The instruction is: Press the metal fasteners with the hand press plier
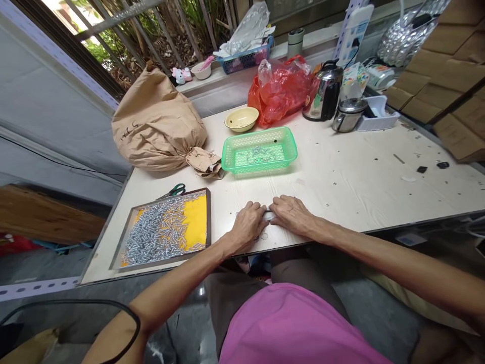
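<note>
My left hand [248,222] and my right hand [291,212] rest knuckles-up on the pale table [359,177] near its front edge. Their fingertips meet, curled and pinched around small metal pieces [270,214] that are mostly hidden. A yellow-lined tray [197,218] heaped with several small silver metal parts lies to the left of my left hand. Beyond the hands stands a green plastic basket [259,150] holding a few of the same parts.
A tied brown paper sack [157,124] and green-handled scissors [173,191] sit at the left. At the back are a yellow bowl [241,119], a red plastic bag [280,90], a steel kettle [325,93] and a white tray [378,115]. Cardboard boxes [450,65] are stacked at the right.
</note>
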Tool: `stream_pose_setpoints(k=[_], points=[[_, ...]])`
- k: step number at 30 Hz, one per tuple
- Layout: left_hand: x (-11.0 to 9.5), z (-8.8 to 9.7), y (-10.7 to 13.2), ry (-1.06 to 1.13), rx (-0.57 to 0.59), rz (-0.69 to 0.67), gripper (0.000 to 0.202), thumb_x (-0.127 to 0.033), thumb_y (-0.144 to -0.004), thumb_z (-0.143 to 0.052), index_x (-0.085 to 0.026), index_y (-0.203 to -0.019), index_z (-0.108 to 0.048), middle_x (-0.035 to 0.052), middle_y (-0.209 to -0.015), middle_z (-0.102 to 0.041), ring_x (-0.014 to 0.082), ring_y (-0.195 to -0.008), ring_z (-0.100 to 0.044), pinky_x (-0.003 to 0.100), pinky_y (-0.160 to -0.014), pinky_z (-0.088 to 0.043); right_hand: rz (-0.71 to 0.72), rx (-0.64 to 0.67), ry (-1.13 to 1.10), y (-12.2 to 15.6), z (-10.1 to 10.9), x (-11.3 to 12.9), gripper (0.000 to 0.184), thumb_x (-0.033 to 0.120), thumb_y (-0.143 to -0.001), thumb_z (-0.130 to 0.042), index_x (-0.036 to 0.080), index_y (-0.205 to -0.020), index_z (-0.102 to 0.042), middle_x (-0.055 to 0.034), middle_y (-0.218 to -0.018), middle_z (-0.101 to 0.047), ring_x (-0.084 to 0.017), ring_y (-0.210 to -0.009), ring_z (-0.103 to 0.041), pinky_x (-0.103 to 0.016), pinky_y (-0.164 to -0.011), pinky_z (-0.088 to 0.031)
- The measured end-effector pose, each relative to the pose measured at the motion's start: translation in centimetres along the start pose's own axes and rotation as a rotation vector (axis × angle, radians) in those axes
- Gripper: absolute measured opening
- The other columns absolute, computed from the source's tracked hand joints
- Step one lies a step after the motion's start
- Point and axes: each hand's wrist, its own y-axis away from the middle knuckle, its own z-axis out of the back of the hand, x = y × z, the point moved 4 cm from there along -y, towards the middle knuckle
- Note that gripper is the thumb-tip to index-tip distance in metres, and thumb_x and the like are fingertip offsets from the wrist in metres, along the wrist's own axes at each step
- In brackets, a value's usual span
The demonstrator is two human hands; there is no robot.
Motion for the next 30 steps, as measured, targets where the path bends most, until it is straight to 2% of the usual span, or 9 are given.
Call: stream_pose_setpoints(k=[3, 6, 9, 14, 17, 20, 23, 26, 30], points=[[-0.7, -0.8, 1.3, 0.034, -0.133, -0.021, 0.033, -0.026, -0.087, -0.054, -0.012, -0.117, -0.053, 0.0144, -0.121, -0.056, 0.0263, -0.112, -0.050, 0.040, -0.094, -0.046, 0.067, -0.032, -0.034, 0.2, 0.6, -0.9, 0.040, 0.047, -0.083, -0.061, 0.015, -0.106, -0.063, -0.0122, -0.101, -0.061, -0.024, -0.095, -0.054, -0.032, -0.078, -0.040], [-2.6, -2.3, 2.8, 0.087, -0.243, -0.097, 0.033, -0.020, -0.090, -0.046, -0.011, -0.122, -0.050, 0.0169, -0.134, -0.049, 0.0277, -0.128, -0.041, 0.044, -0.105, -0.038, 0.086, -0.032, -0.084, -0.1, 0.5, -2.0, 0.032, 0.040, -0.091, -0.050, 0.015, -0.107, -0.063, -0.0107, -0.099, -0.061, -0.021, -0.092, -0.055, -0.029, -0.077, -0.039], [-4.7, -3.5, 3.7, 0.177, -0.276, -0.128, 0.035, -0.024, -0.093, -0.044, -0.015, -0.126, -0.048, 0.0137, -0.135, -0.050, 0.0270, -0.131, -0.039, 0.046, -0.108, -0.034, 0.039, -0.049, -0.020, -1.1, 0.2, -2.9, 0.019, 0.025, -0.091, -0.050, 0.015, -0.098, -0.065, -0.0099, -0.099, -0.061, -0.020, -0.093, -0.055, -0.029, -0.076, -0.037], [-5.9, -3.7, 3.9, 0.293, -0.258, -0.090, 0.034, -0.031, -0.094, -0.042, -0.018, -0.125, -0.049, 0.0094, -0.129, -0.056, 0.0243, -0.129, -0.042, 0.049, -0.111, -0.028, -0.045, -0.106, 0.096, -3.7, 0.7, -3.4, 0.017, 0.024, -0.091, -0.050, 0.016, -0.090, -0.065, -0.0089, -0.097, -0.064, -0.023, -0.095, -0.052, -0.032, -0.076, -0.032], [-5.8, -3.4, 3.9, 0.323, -0.262, -0.103, 0.036, -0.033, -0.092, -0.046, -0.017, -0.125, -0.049, 0.0115, -0.131, -0.054, 0.0262, -0.131, -0.039, 0.051, -0.110, -0.028, 0.025, -0.086, 0.096, -4.7, 1.3, -1.2, 0.016, 0.020, -0.088, -0.052, 0.017, -0.095, -0.066, -0.0092, -0.097, -0.063, -0.022, -0.094, -0.050, -0.032, -0.074, -0.031], [-6.2, -3.1, 4.9, 0.339, -0.285, -0.173, 0.037, -0.035, -0.092, -0.048, -0.015, -0.123, -0.051, 0.0144, -0.127, -0.055, 0.0263, -0.125, -0.045, 0.046, -0.104, -0.038, 0.351, -0.026, 0.029, -4.6, 1.6, 3.7, 0.015, 0.024, -0.087, -0.055, 0.022, -0.095, -0.067, -0.0079, -0.098, -0.061, -0.022, -0.094, -0.047, -0.030, -0.070, -0.031], [-6.5, -2.5, 7.7, 0.340, -0.323, -0.287, 0.028, -0.030, -0.092, -0.046, -0.014, -0.112, -0.058, 0.0107, -0.107, -0.064, 0.0204, -0.103, -0.058, 0.034, -0.091, -0.047, 0.571, 0.037, 0.025, -3.9, 1.0, 7.7, 0.012, 0.023, -0.085, -0.057, 0.021, -0.084, -0.068, -0.0082, -0.096, -0.060, -0.022, -0.094, -0.045, -0.032, -0.072, -0.032], [-4.5, -0.9, 11.0, 0.271, -0.425, -0.220, 0.019, -0.023, -0.091, -0.047, -0.016, -0.099, -0.063, 0.0060, -0.087, -0.066, 0.0160, -0.084, -0.059, 0.030, -0.079, -0.049, 0.666, -0.003, 0.029, -3.7, -0.3, 9.3, 0.008, 0.016, -0.081, -0.058, 0.017, -0.078, -0.065, -0.0093, -0.096, -0.059, -0.022, -0.092, -0.046, -0.034, -0.077, -0.033], [3.8, 2.4, 13.9, 0.123, -0.584, 0.302, 0.022, -0.024, -0.093, -0.045, -0.019, -0.093, -0.065, 0.0062, -0.084, -0.065, 0.0173, -0.081, -0.056, 0.032, -0.076, -0.046, 0.693, -0.075, -0.049, -4.6, -1.6, 9.6, 0.013, 0.015, -0.086, -0.050, 0.017, -0.080, -0.062, -0.0075, -0.086, -0.061, -0.020, -0.087, -0.049, -0.033, -0.073, -0.035]])
